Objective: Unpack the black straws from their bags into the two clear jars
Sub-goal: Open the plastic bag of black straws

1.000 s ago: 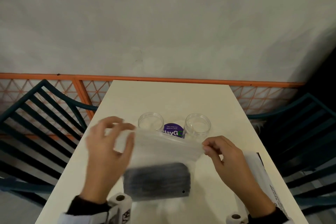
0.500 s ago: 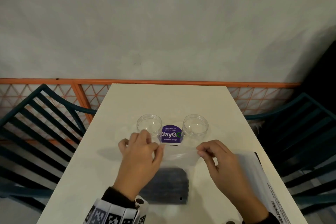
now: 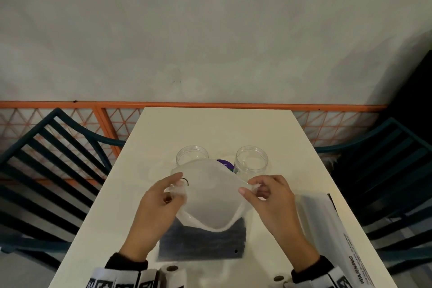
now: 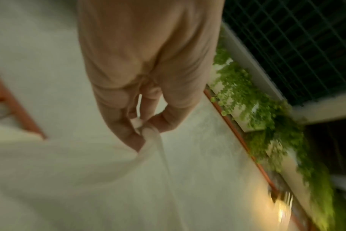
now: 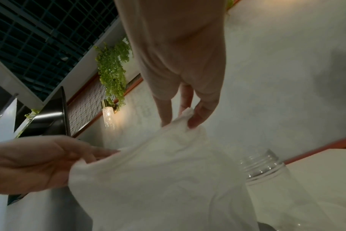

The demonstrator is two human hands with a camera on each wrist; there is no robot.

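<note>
A frosted plastic bag stands on the white table with its mouth pulled wide. A dark bundle of black straws fills its bottom. My left hand pinches the bag's left rim, also seen in the left wrist view, bag. My right hand pinches the right rim, bag. Two clear jars stand just behind the bag: the left jar and the right jar, right jar. Both jars hold nothing.
A purple round sticker lies between the jars. Another plastic bag with warning print lies flat at my right on the table. Dark green slatted chairs flank the table on both sides. An orange rail runs along the wall.
The bag's mouth was pinched flat between my hands; now my hands have pulled the rim apart and the mouth gapes wide. The left hand shifted from the middle to the left rim.
</note>
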